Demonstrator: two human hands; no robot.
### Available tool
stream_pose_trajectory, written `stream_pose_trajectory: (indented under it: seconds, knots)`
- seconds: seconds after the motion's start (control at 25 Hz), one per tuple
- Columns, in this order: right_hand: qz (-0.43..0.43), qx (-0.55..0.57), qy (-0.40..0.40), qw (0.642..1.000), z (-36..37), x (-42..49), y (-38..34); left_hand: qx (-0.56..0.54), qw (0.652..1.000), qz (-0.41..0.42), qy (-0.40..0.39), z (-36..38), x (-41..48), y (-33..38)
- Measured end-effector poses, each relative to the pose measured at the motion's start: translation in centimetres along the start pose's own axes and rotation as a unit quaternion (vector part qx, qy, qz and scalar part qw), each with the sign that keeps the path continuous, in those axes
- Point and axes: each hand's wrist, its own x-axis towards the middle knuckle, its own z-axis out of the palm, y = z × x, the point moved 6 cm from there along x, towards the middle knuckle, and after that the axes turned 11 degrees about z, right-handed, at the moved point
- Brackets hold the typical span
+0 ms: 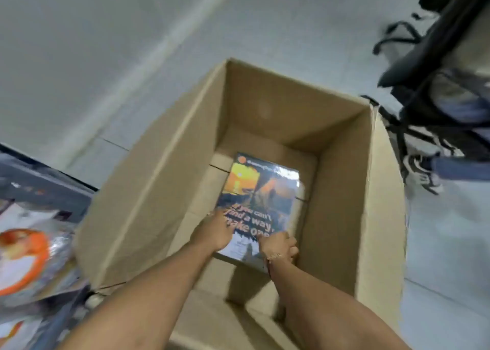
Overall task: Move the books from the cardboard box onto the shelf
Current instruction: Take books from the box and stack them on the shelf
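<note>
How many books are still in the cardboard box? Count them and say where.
1: a book lies flat on the floor of the cardboard box, with both hands at its near edge. Others may lie hidden beneath it.

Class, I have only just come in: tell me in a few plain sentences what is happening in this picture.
A person is reaching with both arms down into an open cardboard box on the floor. The left hand rests on the cover of a glossy book lying flat at the bottom, and the right hand grips its near edge. It is the only book visible in the box, and it has not been lifted yet.
</note>
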Motion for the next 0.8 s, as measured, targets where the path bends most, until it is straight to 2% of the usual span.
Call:
stream_pose_trajectory:
  seconds: [0.12, 0.2, 0.32, 0.52, 0.68, 0.8]
  knots:
    - [0.04, 0.017, -0.049, 0.998, 2.0, 2.5, 1.3, 0.017, 0.981, -0.191, -0.004, 2.6, 0.5, -4.8]
    - [0.034, 0.031, -0.042, 0.998, 2.5, 3.7, 2.0, 0.021, 0.973, -0.23, 0.004, 3.3, 0.4, -6.1]
    - [0.032, 0.046, -0.02, 0.998, 2.4, 4.3, 2.4, 0.06, 0.971, -0.229, 0.034, 3.1, 0.6, -5.4]
    - [0.062, 0.104, 0.063, 0.991, 1.5, 2.5, 2.3, 0.109, 0.962, -0.251, 0.021, 2.6, 0.0, -4.5]
    - [0.052, 0.15, 0.083, 0.984, 0.2, -0.2, 1.4, 0.143, 0.97, -0.187, 0.057, -0.2, -1.2, -2.6]
    - [0.024, 0.211, 0.086, 0.973, -1.3, -3.7, 0.1, 0.132, 0.973, -0.143, 0.122, -4.4, -3.8, 0.1]
